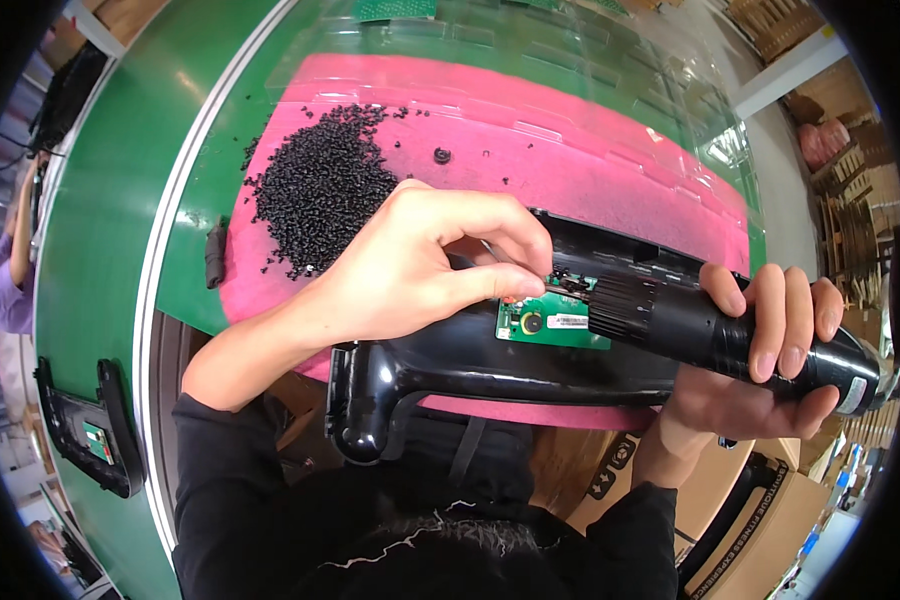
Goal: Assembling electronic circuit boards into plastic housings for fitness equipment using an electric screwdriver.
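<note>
My right hand (pixel 782 325) is wrapped round a thick black electric screwdriver (pixel 660 318), which lies nearly level and points left. Its slim metal bit reaches over a green circuit board (pixel 575 336) set in a long, glossy black plastic housing (pixel 490 378). From the left, my left hand (pixel 420 255) comes in with thumb and forefinger pinched at the bit's tip. What those fingers hold, if anything, is too small to make out. Beyond my left wrist, a heap of small black screws (pixel 320 185) is spread on a pink mat (pixel 450 115).
A clear plastic tray (pixel 570 125) lies across the mat's far part. One black ring-shaped part (pixel 442 156) sits there. Left of the mat is a small dark roll (pixel 216 255). Another black housing (pixel 120 440) rests on the green bench at left. Cardboard boxes (pixel 760 530) stand lower right.
</note>
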`<state>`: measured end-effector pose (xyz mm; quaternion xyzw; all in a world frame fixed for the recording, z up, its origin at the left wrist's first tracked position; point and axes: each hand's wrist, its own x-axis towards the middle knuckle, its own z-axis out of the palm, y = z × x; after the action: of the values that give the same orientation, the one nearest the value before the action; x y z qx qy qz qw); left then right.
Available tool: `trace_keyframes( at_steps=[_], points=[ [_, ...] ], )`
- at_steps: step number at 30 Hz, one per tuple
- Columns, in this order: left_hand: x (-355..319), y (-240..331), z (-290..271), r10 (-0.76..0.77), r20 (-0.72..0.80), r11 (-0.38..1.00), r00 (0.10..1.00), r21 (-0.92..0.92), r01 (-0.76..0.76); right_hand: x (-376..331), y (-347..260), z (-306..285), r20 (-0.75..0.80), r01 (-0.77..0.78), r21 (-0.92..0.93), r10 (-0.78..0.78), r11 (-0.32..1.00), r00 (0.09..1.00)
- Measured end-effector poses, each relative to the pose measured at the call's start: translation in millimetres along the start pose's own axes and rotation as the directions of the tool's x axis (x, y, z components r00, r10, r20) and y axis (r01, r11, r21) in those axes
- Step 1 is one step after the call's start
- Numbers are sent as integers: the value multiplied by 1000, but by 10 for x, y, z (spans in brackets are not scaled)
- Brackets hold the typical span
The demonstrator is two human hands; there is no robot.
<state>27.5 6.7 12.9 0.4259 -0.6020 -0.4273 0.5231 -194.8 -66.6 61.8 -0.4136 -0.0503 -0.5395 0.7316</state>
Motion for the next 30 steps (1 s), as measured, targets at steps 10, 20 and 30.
trace_keyframes(
  at_steps=[10, 20, 30],
  points=[
    [22, -52, 42, 11, -29, 983, 1000, 183, -5, 12, -159, -104, 34, 55, -286, -47, 957, 998],
    [17, -39, 81, -67, 46, 924, 997, 379, 45, 51, -179, -298, -74, -78, -501, 47, 862, 996],
    [-64, -146, 81, 80, 191, 797, 978, 577, -178, 61, -102, -280, -91, -99, -571, 57, 815, 994]
  ],
)
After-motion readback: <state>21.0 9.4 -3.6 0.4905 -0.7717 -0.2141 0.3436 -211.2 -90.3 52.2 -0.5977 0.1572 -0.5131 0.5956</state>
